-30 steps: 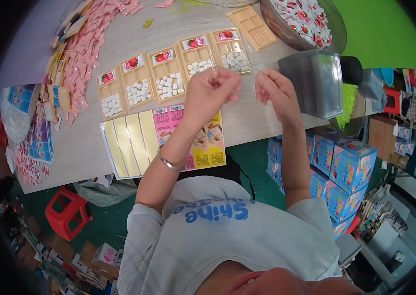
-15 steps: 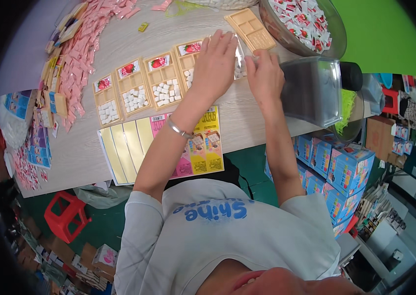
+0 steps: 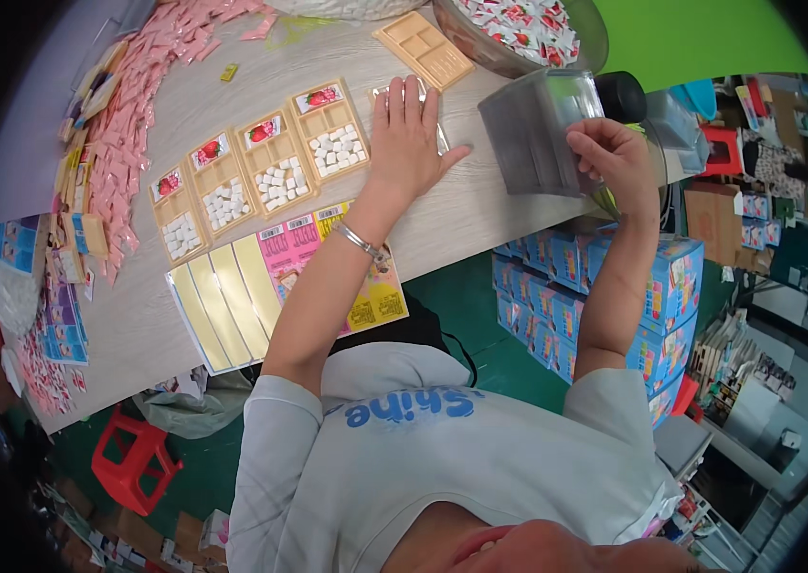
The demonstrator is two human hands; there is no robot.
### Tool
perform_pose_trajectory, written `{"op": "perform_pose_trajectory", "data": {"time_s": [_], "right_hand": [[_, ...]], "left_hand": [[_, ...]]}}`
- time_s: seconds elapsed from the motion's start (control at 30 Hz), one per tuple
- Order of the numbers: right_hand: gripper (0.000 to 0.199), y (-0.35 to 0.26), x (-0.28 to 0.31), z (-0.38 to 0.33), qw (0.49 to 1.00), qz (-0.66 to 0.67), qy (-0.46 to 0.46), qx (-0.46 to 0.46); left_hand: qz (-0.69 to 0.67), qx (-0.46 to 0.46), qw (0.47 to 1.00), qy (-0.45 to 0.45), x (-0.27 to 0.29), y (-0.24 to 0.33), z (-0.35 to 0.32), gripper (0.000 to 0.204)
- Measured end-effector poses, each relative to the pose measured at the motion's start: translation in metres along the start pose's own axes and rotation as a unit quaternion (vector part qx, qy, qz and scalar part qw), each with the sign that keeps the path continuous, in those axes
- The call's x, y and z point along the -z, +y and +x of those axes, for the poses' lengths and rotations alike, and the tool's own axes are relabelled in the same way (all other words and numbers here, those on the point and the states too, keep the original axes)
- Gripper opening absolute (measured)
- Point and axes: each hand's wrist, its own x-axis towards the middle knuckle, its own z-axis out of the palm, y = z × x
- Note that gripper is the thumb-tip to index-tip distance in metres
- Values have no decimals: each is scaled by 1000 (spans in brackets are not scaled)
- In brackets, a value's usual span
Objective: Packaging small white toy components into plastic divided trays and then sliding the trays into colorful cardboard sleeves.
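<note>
My left hand (image 3: 407, 138) lies flat with fingers stretched and thumb out, over a tray with a clear, shiny cover (image 3: 440, 137); most of that tray is hidden under it. To its left stand several beige compartment trays (image 3: 265, 156), each with a strawberry-printed packet (image 3: 318, 97) at the top and small white cubes (image 3: 338, 151) at the bottom. My right hand (image 3: 614, 162) is at the near right side of a grey see-through box (image 3: 528, 138), fingers curled and thumb pressed in. Whatever lies between those fingers, if anything, is hidden.
An unfilled beige tray (image 3: 423, 50) lies behind my left hand, near a large bowl (image 3: 595, 33) of small packets. Pink sachets (image 3: 132, 134) heap at the left. Printed sticker sheets (image 3: 232, 296) lie at the front edge. Blue boxes (image 3: 547, 306) are stacked below the table.
My right hand has left the covered tray and moved right to the grey box, its fingers curling. My left hand stays on the tray, thumb now spread. The whole view has shifted.
</note>
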Motion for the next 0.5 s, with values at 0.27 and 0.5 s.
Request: {"op": "perform_pose_trajectory", "data": {"time_s": [0.27,0.5], "right_hand": [[15,8,4,4,1000,24,-12,17],[14,7,4,2,1000,-14,-7,10]], "left_hand": [[-136,7,988,74,20,7,-14,94],[-367,9,930,-33,90,10,-63,75]]}}
